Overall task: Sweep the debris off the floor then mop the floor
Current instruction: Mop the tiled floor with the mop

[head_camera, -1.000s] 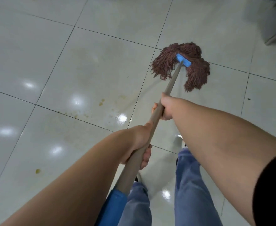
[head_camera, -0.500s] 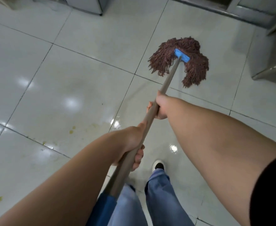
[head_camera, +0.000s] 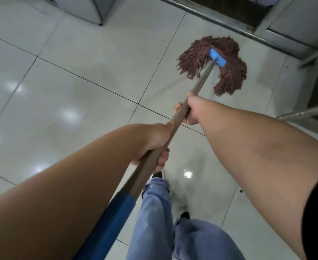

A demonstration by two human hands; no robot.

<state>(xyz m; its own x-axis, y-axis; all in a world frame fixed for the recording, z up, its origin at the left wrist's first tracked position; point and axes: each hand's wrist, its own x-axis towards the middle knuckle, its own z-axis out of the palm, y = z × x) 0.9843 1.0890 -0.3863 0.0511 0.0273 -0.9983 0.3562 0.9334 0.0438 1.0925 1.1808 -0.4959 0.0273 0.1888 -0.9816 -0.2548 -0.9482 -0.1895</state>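
Note:
A brown string mop head [head_camera: 229, 72] with a blue clamp [head_camera: 218, 57] lies spread on the white tiled floor [head_camera: 70, 94], close to a metal door threshold. Its grey-brown handle [head_camera: 203, 79] runs back toward me and ends in a blue grip [head_camera: 113, 218]. My right hand [head_camera: 189, 109] grips the handle further down, nearer the mop head. My left hand [head_camera: 154, 143] grips it higher up, closer to my body. A damp streak shows on the tiles left of the mop.
A metal threshold [head_camera: 220, 15] and door frame run along the top right. Metal chair or table legs [head_camera: 308, 111] stand at the right edge. A grey cabinet base [head_camera: 90, 10] sits at the top left. My jeans legs [head_camera: 154, 212] and shoes are below the handle.
I have stepped forward with the mop pushed ahead; the threshold and cabinet have come into view, and the yellowish stains on the tiles have dropped out of sight behind me.

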